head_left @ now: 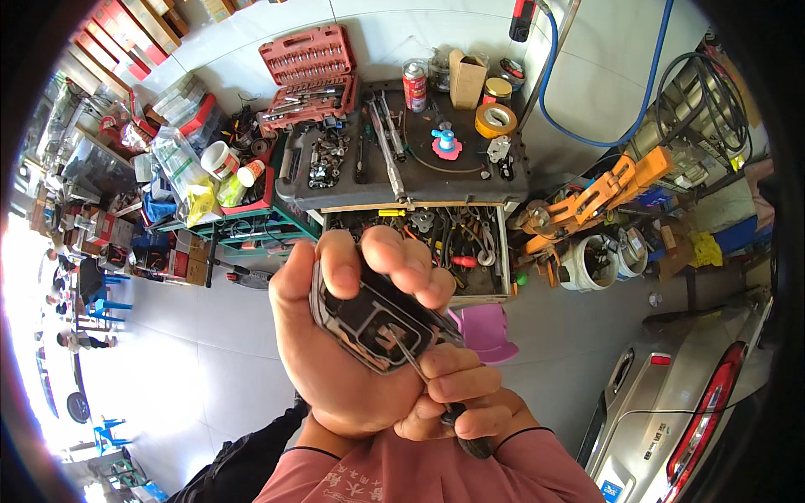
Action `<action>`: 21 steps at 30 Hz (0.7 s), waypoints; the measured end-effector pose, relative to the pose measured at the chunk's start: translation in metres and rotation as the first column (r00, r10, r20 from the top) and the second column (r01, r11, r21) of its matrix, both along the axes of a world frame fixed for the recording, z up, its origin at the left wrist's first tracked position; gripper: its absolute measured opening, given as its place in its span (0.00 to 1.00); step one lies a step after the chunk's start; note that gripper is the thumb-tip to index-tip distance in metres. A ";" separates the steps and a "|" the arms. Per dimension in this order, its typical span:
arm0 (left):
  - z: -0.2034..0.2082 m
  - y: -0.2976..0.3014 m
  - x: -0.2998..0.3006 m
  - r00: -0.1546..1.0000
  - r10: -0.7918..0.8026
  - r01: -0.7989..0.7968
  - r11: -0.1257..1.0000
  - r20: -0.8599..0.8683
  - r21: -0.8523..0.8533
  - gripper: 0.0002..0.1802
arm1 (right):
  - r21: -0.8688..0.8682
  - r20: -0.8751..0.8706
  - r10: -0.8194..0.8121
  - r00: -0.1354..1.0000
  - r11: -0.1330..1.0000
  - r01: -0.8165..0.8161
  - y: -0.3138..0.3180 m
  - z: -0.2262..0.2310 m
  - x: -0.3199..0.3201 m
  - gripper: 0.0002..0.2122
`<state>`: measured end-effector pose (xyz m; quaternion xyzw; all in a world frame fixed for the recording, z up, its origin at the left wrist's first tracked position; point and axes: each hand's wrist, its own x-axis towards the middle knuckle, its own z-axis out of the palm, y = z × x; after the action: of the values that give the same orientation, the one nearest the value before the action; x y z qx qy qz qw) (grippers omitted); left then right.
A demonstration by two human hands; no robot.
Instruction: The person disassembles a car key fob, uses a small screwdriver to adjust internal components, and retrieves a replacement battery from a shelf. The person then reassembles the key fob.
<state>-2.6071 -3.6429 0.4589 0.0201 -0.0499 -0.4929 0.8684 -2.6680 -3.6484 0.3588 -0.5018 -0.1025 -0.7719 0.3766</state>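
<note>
Your left hand (331,369) grips a black case (350,315), held up before the open drawer (478,298); your right hand (454,392) pinches a screwdriver (475,446), tip at the case's face. Behind: dark desk (470,190), spray can (415,89) and tape (495,132) on top. Car (641,427) right, grey floor (239,327).

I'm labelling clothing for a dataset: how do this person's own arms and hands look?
The left hand and right hand are bare, with no gloves, rings or watch visible. The short pink sleeves end in dark edging, leaving the forearms uncovered.
</note>
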 end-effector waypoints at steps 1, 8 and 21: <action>0.000 -0.003 0.003 0.999 0.000 0.000 1.000 -0.036 0.001 0.19 | 0.006 0.039 -0.014 0.999 1.000 0.014 -0.002 -0.001 0.001 0.23; -0.060 0.041 0.083 0.962 0.216 -0.247 0.949 0.169 0.194 0.17 | 0.355 -0.561 -0.169 0.811 0.835 0.419 -0.091 -0.062 -0.089 0.10; -0.275 0.139 0.016 0.944 -0.001 0.278 0.538 -0.329 0.796 0.15 | 0.803 -0.409 0.764 0.500 0.041 0.594 -0.153 -0.374 -0.175 0.05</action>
<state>-2.5913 -3.5038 0.1835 0.3527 0.3155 -0.5228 0.7090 -2.8435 -3.8014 -0.0150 -0.3780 0.6222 -0.1987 0.6561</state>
